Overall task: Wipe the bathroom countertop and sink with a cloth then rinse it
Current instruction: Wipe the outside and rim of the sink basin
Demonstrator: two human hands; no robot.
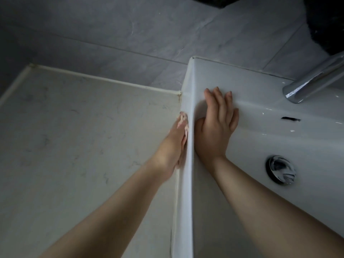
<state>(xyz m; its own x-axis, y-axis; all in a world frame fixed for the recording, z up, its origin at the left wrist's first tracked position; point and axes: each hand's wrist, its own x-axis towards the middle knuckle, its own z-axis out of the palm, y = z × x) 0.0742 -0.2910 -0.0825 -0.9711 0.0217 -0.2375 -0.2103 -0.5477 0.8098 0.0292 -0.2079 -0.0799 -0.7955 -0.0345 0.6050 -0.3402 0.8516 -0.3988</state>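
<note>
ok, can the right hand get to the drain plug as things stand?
Probably yes. The right hand lies flat inside the sink, holding nothing, and bare basin runs between it and the drain plug.

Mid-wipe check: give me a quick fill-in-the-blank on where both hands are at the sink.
1. The left hand presses a pink cloth against the ____ face of the left wall of the sink.
2. The right hand lies flat ____ the sink basin, fingers straight.
3. No water runs from the chrome ____.
Missing words: outer; inside; faucet.
</note>
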